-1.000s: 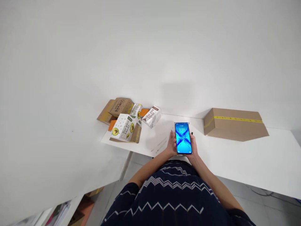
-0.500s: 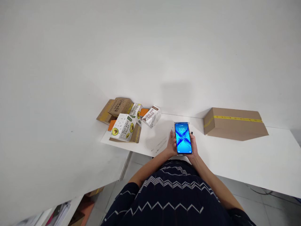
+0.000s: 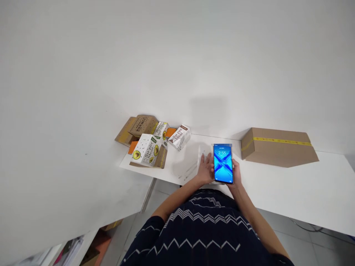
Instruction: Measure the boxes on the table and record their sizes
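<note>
In right hand [image 3: 236, 174]: phone [image 3: 223, 167], smooth and glossy. Left of left hand [image 3: 205, 172]: smooth paperboard cartons [image 3: 145, 147]. Right of right hand: matt cardboard box [image 3: 280, 152], plastic-looking tape [image 3: 282, 140]. Bodyward of hands: matt cloth shirt [image 3: 205, 234].

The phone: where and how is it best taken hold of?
The phone is probably best gripped by its long side edges, from the near end: those edges point away from the wearer, and its flat, lit screen faces up, best left uncovered.

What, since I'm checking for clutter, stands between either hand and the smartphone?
Nothing visible: the right hand holds the smartphone at its right edge, and the left hand is at its left edge. The yellow-taped cardboard box stands apart, to the right.
</note>
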`<move>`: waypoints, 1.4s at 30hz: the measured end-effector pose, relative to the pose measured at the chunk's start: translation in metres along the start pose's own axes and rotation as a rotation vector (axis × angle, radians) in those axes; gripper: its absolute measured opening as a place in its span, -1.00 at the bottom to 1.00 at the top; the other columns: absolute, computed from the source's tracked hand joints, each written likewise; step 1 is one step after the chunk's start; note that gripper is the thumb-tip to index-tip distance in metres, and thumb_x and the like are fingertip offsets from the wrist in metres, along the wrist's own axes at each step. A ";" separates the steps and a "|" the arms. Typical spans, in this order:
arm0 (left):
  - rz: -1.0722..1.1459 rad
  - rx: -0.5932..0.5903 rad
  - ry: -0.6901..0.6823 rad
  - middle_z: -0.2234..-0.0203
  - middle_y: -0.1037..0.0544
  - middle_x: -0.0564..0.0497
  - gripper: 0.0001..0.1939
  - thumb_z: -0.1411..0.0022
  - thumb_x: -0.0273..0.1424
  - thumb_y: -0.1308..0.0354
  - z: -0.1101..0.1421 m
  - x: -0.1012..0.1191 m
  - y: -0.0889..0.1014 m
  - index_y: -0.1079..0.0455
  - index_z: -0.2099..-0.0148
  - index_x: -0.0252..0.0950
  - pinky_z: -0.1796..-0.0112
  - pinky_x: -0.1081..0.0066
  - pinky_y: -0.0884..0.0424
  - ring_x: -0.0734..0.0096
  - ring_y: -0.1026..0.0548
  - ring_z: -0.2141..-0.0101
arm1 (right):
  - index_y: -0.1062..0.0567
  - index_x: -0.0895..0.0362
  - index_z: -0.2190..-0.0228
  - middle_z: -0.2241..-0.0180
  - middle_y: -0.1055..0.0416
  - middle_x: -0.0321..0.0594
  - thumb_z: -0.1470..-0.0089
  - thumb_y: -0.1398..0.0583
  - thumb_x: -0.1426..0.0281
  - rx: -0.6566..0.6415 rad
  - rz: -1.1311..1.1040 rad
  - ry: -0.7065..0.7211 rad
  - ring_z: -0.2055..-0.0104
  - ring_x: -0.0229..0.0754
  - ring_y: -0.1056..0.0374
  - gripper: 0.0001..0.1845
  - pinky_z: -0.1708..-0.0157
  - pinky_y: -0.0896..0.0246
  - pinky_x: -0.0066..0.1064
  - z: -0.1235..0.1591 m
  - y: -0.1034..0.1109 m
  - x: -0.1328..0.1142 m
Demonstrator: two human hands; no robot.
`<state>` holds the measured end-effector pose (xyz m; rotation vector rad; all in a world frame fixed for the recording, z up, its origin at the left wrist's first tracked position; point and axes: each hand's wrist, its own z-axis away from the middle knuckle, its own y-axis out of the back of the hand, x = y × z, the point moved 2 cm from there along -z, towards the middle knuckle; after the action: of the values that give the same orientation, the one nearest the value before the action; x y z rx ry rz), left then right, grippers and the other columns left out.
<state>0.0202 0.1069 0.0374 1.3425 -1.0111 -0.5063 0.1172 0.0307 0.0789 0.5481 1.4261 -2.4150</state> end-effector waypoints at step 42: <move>0.831 -0.271 0.804 0.28 -0.53 -0.11 -0.40 -0.16 0.13 0.10 0.090 -0.071 0.022 -0.29 0.11 -0.31 0.42 0.40 -0.40 0.39 -0.50 0.48 | -0.32 0.07 -0.05 0.54 -0.37 -0.35 0.01 -0.14 0.02 0.277 1.333 0.211 0.58 -0.30 -0.26 -0.36 0.53 -0.25 -0.47 -0.071 0.028 -0.032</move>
<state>-0.0956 0.1186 0.0295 0.6647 -0.6867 0.4886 0.1706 0.0819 0.0410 1.3006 0.4055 -1.4277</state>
